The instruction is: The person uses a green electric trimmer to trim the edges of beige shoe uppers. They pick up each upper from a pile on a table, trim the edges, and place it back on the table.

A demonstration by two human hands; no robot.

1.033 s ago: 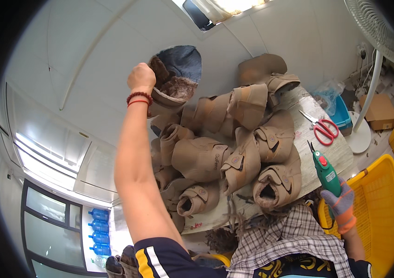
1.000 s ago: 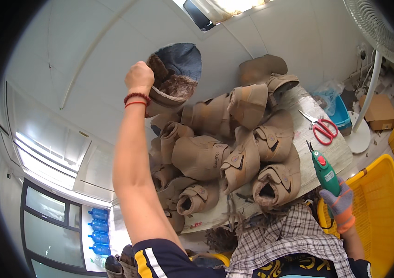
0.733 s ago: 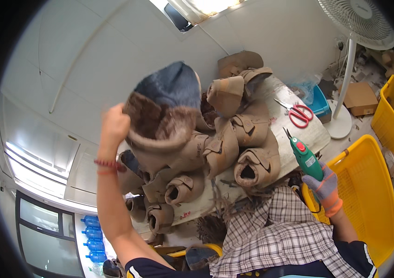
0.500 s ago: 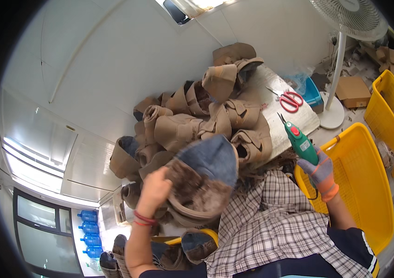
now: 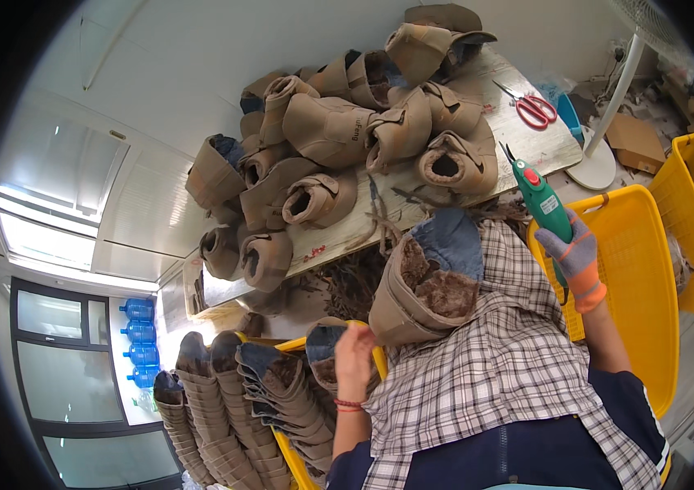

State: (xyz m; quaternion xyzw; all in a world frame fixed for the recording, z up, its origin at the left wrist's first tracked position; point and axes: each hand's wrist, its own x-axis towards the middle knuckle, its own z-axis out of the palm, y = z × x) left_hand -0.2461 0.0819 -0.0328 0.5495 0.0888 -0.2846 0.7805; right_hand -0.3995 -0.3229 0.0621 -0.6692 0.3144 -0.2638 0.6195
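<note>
My right hand (image 5: 573,253), in a grey and orange glove, is closed around green electric scissors (image 5: 544,200) with a red button, blades pointing up. A tan boot upper (image 5: 412,302) with blue lining and brown fur rests on my lap against the checked apron (image 5: 478,351); other tan layers appear nested with it. Just left of it, my bare left hand (image 5: 353,355) is apart from that upper, its fingers loosely extended and partly blurred. Beside this hand, a fur-lined upper (image 5: 324,349) stands in a yellow basket (image 5: 291,449); whether they touch is unclear.
A table (image 5: 339,241) ahead bears a heap of tan boot uppers (image 5: 326,131) and red-handled scissors (image 5: 535,110). Nested stacks of uppers (image 5: 220,425) stand at lower left. Yellow baskets (image 5: 649,286), a cardboard box (image 5: 635,149) and a fan stand (image 5: 592,167) are on the right.
The boot upper has come from over the table onto my lap. My left hand has let go and moved down toward the basket. The electric scissors stay in my right hand; the view has tilted down.
</note>
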